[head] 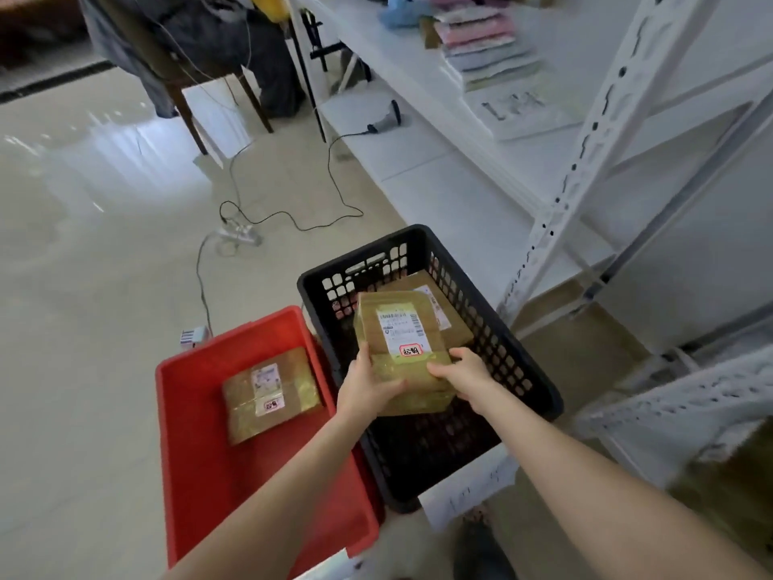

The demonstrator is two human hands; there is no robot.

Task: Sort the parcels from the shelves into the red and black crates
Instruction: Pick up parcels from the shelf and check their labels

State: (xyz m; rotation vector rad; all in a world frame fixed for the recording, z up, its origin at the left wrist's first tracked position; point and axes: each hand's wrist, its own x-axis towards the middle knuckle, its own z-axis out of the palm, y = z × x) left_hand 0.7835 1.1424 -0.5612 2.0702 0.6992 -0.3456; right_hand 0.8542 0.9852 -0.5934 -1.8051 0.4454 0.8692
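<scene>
**Both hands hold a taped parcel over the black crate**

The left hand (368, 389) and right hand (462, 370) clasp the near end of a brown taped parcel (401, 341), fingers curled round its two sides. Its label and red sticker face up. The parcel hangs above the black crate (412, 234). Just beyond and below the grip, a second parcel (449, 305) lies inside that crate. Left of the grip, the red crate (209, 475) stands beside the black one and holds a labelled parcel (267, 395). Right of the grip stands white shelving (585, 173).
</scene>
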